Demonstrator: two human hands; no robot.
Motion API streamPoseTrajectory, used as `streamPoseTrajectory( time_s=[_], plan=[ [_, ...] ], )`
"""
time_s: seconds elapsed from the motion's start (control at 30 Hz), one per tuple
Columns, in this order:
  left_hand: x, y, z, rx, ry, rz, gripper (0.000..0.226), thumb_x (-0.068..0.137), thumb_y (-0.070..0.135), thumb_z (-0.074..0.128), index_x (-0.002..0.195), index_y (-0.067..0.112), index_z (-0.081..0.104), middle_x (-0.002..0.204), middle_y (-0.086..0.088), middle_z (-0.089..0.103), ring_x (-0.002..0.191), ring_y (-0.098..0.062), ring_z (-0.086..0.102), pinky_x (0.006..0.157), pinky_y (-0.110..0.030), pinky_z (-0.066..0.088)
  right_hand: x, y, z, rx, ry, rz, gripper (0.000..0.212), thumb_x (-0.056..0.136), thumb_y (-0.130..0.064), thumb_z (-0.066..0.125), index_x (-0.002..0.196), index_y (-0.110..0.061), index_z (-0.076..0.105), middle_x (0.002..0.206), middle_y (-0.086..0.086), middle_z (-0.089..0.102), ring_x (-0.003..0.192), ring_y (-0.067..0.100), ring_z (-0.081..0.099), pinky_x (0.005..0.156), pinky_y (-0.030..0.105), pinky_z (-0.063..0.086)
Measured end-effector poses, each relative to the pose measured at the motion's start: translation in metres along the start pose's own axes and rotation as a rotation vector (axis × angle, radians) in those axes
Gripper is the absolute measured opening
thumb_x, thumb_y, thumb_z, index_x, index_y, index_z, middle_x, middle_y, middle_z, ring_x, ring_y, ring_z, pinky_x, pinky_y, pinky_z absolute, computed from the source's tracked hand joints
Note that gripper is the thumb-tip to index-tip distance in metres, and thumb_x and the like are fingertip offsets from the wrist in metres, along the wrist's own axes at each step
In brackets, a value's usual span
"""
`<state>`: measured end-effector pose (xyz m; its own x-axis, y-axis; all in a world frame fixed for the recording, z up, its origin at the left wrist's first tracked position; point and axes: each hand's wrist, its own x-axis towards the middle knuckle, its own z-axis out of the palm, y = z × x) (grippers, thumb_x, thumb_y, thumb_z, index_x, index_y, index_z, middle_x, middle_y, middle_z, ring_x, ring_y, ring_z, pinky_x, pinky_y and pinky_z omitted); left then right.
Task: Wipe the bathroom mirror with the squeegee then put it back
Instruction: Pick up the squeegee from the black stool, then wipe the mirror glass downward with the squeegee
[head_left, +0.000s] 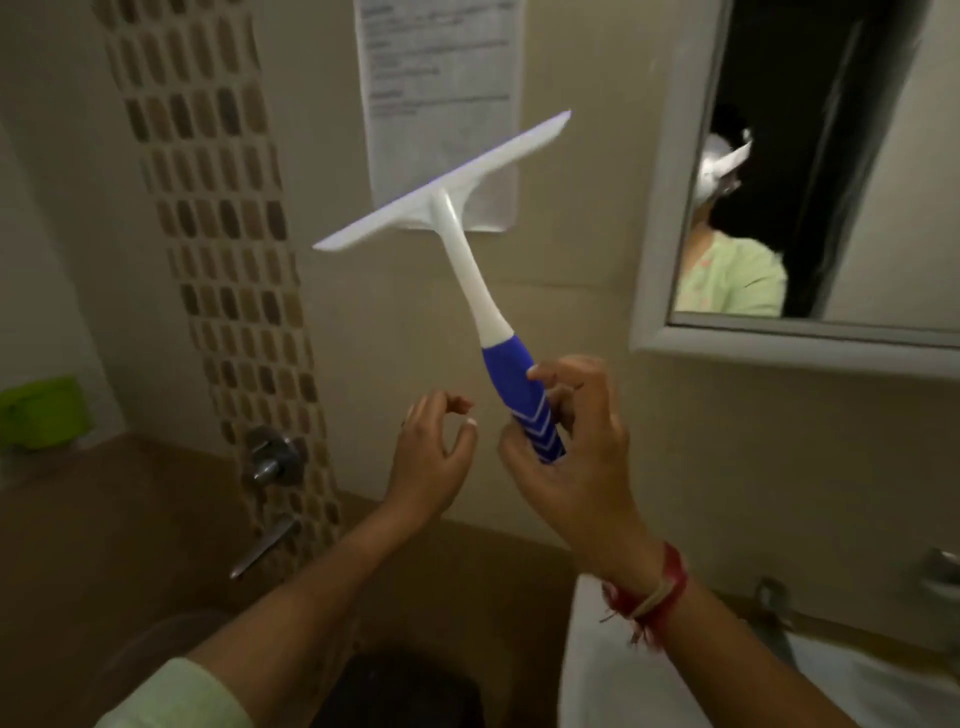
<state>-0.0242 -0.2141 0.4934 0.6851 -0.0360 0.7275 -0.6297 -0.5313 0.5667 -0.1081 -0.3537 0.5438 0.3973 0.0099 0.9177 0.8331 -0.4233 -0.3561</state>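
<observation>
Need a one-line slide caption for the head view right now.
Right hand grips the squeegee by its blue handle, blade up, left of the mirror; left hand open beside it.

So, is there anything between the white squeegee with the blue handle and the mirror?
Nothing visible. The white squeegee with the blue handle, held by the right hand, is left of the framed wall mirror, with only bare wall between.
</observation>
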Motion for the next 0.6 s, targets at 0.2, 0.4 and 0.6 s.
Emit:
streamPoseTrajectory(
  time_s=[0.2, 0.4, 0.6],
  plan=[
    [0.05, 0.085, 0.034, -0.113, 0.032, 0.249, 0.019, 0.085, 0.022, 0.052, 0.103, 0.018, 0.05, 0.102, 0.003, 0.056, 0.099, -0.015, 0.052, 0.084, -0.031, 0.043, 0.038, -0.01, -0.087, -0.083, 0.173, -0.09, 0.041, 0.079, -0.012, 0.066, 0.112, -0.018, 0.042, 0.112, 0.015, 0.05, 0.086, 0.016, 0.063, 0.059, 0.015, 0.052],
    [0.112, 0.154, 0.053, -0.061, 0.097, 0.487, 0.026, 0.085, 0.026, 0.038, 0.101, 0.014, 0.054, 0.101, -0.004, 0.052, 0.098, -0.022, 0.047, 0.084, -0.036, 0.04, 0.065, -0.029, -0.163, -0.141, 0.29, -0.139, 0.036, 0.083, -0.012, 0.064, 0.111, -0.014, 0.042, 0.118, 0.018, 0.047, 0.1, 0.031, 0.061, 0.066, 0.014, 0.053],
    [0.177, 0.21, 0.058, 0.043, 0.217, 0.612, 0.034, 0.083, 0.026, 0.03, 0.103, 0.01, 0.052, 0.109, -0.012, 0.052, 0.099, -0.025, 0.046, 0.08, -0.029, 0.03, 0.093, -0.042, -0.208, -0.31, 0.413, -0.106, 0.039, 0.079, -0.003, 0.066, 0.111, -0.004, 0.044, 0.112, -0.002, 0.045, 0.097, 0.009, 0.056, 0.071, 0.007, 0.05]
  ],
)
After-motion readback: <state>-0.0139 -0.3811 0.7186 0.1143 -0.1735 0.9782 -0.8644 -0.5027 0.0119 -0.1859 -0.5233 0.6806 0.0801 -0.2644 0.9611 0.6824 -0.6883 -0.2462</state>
